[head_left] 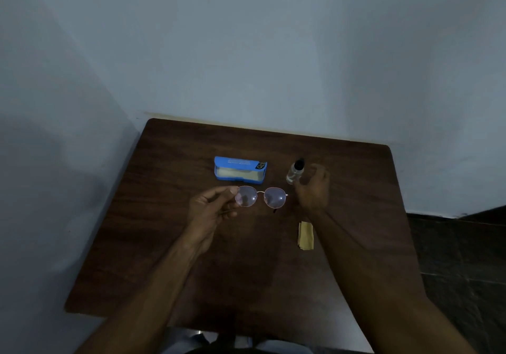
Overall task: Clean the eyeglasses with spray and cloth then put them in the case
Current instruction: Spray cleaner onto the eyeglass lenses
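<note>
Thin-rimmed eyeglasses [261,196] with round lenses hang above the dark wooden table [164,216], pinched at their left end by my left hand [212,208]. My right hand [313,189] is beside a small clear spray bottle [294,171] with a black cap; its fingers are curled next to the bottle, and I cannot tell if they touch it. A blue glasses case [239,172] lies open behind the glasses. A folded yellow cloth [306,236] lies on the table under my right forearm.
The table stands in a corner, with pale walls at its far and left edges. Dark floor tiles [451,257] show to the right. My legs are visible below the near edge.
</note>
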`<act>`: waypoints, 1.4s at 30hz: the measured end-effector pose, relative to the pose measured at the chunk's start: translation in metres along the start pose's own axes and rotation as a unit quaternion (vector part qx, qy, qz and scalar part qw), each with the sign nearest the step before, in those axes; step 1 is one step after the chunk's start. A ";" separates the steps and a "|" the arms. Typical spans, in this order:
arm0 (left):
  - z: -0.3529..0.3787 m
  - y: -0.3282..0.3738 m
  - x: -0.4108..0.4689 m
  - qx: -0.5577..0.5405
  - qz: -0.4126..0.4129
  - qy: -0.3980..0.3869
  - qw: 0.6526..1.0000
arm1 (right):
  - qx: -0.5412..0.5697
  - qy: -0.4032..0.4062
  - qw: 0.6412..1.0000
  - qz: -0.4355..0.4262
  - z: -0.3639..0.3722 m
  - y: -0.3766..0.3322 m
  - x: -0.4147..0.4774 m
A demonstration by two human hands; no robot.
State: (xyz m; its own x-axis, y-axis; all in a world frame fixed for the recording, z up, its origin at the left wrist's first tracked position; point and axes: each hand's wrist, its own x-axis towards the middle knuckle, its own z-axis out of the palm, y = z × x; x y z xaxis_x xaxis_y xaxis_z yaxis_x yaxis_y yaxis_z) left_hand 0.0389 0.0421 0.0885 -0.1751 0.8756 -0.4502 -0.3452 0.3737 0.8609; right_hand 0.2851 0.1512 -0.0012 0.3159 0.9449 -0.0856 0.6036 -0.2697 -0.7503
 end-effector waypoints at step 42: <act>-0.006 0.049 -0.086 -0.060 0.059 -0.003 0.996 | 0.171 -0.091 0.961 -0.197 -0.106 -0.133 -0.220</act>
State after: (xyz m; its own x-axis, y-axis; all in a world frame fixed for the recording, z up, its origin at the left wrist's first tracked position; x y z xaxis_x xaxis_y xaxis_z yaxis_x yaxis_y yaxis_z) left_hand 0.0311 -0.0165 0.1683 -0.2152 0.9136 -0.3451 -0.4303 0.2285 0.8733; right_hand 0.2126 -0.0403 0.1866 -0.0400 0.9863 0.1599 0.3648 0.1634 -0.9166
